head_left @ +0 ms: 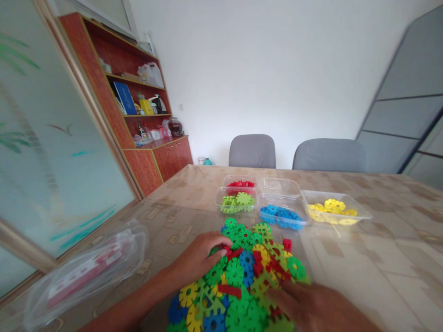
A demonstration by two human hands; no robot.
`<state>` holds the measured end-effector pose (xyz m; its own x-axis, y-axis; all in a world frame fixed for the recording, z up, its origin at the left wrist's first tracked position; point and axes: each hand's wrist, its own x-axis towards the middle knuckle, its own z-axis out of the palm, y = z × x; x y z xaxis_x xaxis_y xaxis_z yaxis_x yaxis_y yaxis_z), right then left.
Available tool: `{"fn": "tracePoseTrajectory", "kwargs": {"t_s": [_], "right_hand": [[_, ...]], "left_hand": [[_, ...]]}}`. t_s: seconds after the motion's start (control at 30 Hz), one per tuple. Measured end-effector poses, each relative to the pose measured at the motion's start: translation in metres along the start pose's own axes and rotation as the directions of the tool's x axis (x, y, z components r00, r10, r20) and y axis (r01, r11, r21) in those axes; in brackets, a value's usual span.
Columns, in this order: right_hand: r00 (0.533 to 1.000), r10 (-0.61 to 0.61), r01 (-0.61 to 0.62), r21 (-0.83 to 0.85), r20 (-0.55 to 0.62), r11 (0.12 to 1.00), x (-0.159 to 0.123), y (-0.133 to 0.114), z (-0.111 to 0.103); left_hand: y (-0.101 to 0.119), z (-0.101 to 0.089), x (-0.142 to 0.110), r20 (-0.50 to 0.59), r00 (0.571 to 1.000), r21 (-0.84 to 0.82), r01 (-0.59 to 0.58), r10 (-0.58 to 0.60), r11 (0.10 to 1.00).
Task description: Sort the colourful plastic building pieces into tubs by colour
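A mixed heap of plastic interlocking pieces (pixel 235 272) lies on the table in front of me: green and blue notched discs, yellow discs, light-green lattice squares and red bars. My left hand (pixel 199 256) reaches in at the heap's upper left. Its thumb and fingers are curled closed around a small red piece (pixel 228 250). On the lower right, my right hand (pixel 311 302) lies over the edge of the heap, slightly blurred. Its fingers are stretched out and apart, touching light-green and red pieces, and I see nothing held in them.
Behind the heap stand clear tubs: one of red pieces (pixel 240 184), one of light-green squares (pixel 237 201), one of blue discs (pixel 282 216), one of yellow discs (pixel 334 210) and an empty tub (pixel 279 185). Plastic bags (pixel 90 272) lie left. Chairs (pixel 252 151) stand beyond.
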<state>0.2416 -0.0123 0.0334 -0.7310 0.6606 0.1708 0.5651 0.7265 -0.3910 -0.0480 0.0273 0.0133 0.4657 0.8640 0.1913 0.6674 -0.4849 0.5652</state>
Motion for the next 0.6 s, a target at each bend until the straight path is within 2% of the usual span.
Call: {"fn": "tracePoseTrajectory", "kwargs": {"t_s": [0.07,0.13,0.2,0.27,0.37,0.43,0.5,0.6], "right_hand": [[0.998,0.057,-0.057,0.014,0.011,0.998,0.009,0.004,-0.019],[0.984,0.170,-0.172,-0.042,-0.043,0.984,0.015,0.016,-0.025],[0.956,0.282,-0.291,-0.120,-0.084,0.949,0.015,0.031,-0.019],[0.940,0.336,-0.340,-0.148,-0.050,0.929,0.012,0.041,-0.008],[0.963,0.267,-0.264,-0.075,0.031,0.962,0.007,0.041,0.002],[0.979,0.196,-0.196,-0.005,0.058,0.981,0.008,0.036,0.002],[0.982,0.176,-0.180,0.048,0.074,0.982,0.011,0.033,-0.003],[0.978,0.197,-0.202,0.083,0.063,0.976,0.017,0.035,-0.010]], "left_hand": [[0.004,-0.003,-0.002,-0.013,1.000,-0.023,-0.027,0.027,0.999],[0.009,-0.008,-0.007,-0.028,0.998,-0.025,-0.053,0.052,0.998],[0.018,-0.011,-0.012,-0.008,0.997,-0.012,-0.074,0.074,0.997],[0.029,-0.013,-0.018,0.078,0.992,0.013,-0.098,0.097,0.995],[0.046,-0.011,-0.022,0.219,0.965,0.025,-0.153,0.143,0.988],[0.053,-0.010,-0.023,0.264,0.950,-0.005,-0.170,0.166,0.985],[0.054,-0.009,-0.022,0.263,0.950,-0.049,-0.160,0.167,0.986],[0.048,-0.008,-0.020,0.185,0.968,-0.090,-0.158,0.172,0.983]]}}
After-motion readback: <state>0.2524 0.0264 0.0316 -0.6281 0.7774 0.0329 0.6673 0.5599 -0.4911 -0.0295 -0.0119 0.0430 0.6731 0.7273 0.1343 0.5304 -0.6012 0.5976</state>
